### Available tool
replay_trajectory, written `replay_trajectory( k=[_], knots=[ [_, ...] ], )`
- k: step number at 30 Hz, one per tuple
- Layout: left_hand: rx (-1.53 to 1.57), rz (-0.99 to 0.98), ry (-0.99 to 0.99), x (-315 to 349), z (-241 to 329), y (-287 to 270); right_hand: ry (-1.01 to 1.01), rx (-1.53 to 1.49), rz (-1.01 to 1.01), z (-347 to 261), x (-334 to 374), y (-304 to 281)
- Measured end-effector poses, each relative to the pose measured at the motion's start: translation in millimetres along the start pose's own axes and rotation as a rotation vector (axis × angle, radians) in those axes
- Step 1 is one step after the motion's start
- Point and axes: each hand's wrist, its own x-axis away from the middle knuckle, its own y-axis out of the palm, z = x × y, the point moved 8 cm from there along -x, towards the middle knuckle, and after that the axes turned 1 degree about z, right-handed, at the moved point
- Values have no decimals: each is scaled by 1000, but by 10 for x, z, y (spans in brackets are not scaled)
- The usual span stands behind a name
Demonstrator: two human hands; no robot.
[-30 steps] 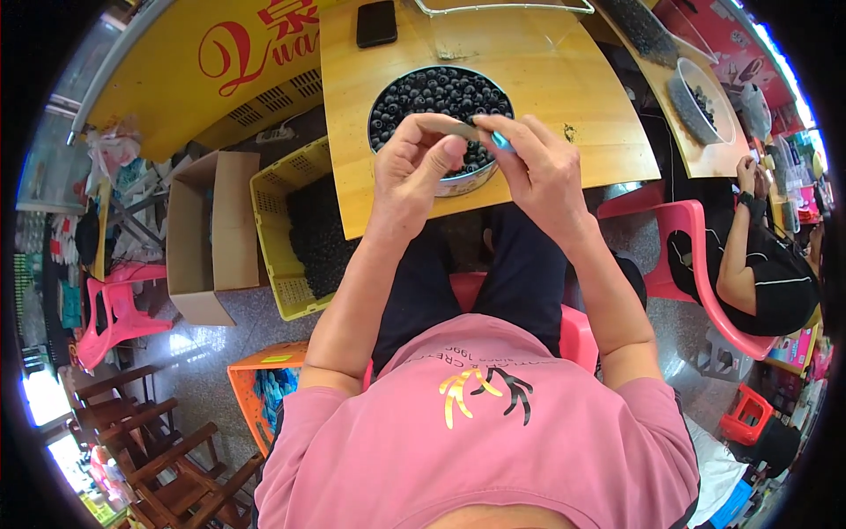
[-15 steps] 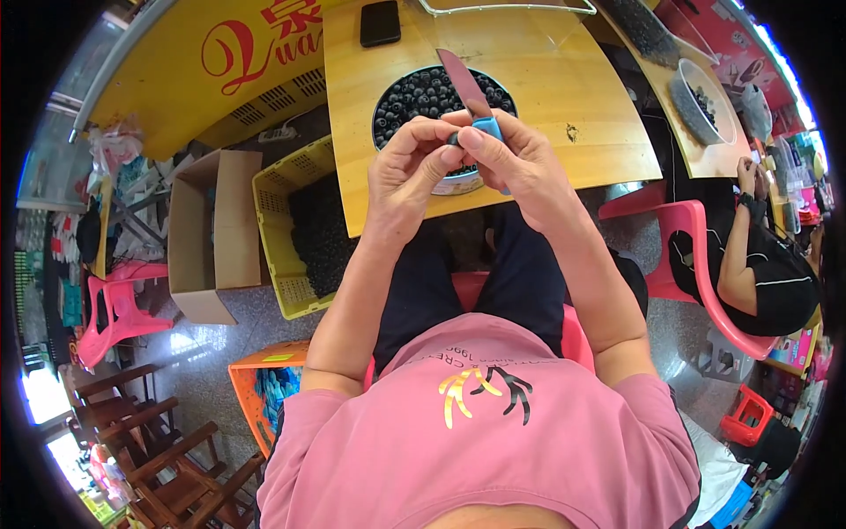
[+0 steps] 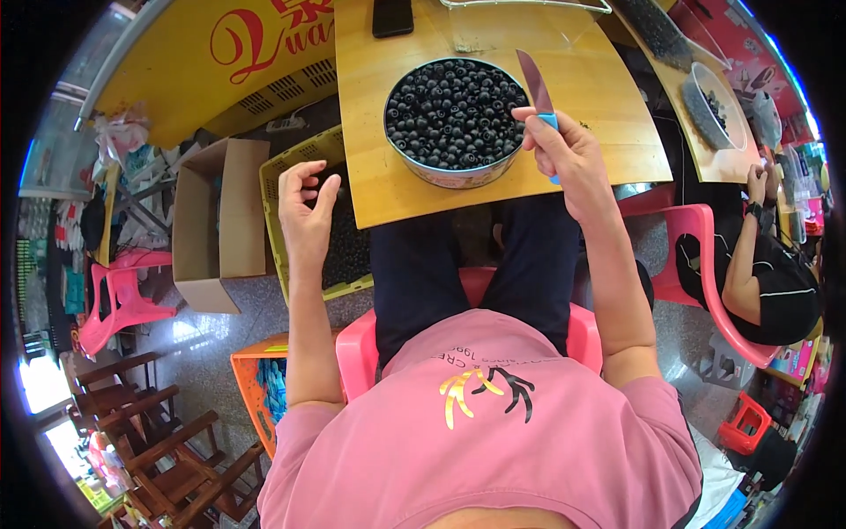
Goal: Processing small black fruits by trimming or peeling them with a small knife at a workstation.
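whereas half a second ago both hands met over the bowl (image 3: 458, 172) with the knife between them, the left hand (image 3: 306, 216) has now swung out over the yellow crate (image 3: 291, 167) beside the desk (image 3: 608, 115), fingers loosely curled and open, nothing visible in them. the right hand (image 3: 564, 150) stays at the bowl's right edge, fingers clenched on the blue handle of the knife (image 3: 535, 88), blade pointing up and away. judged: one piece is finished and dropped; the bowl of dark round fruit remains full.

grey speckled floor (image 3: 220, 344), pink chairs (image 3: 123, 295), wooden table (image 3: 599, 97)
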Motion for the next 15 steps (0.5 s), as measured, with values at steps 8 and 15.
replay_trajectory(
  k=[8, 15],
  knots=[
    [-149, -356, 632, -205, 1036, 1145, -26, 74, 8, 57, 104, 30],
    [-61, -478, 561, -375, 994, 1432, -7, 57, 67, 74, 195, -167]
  ],
)
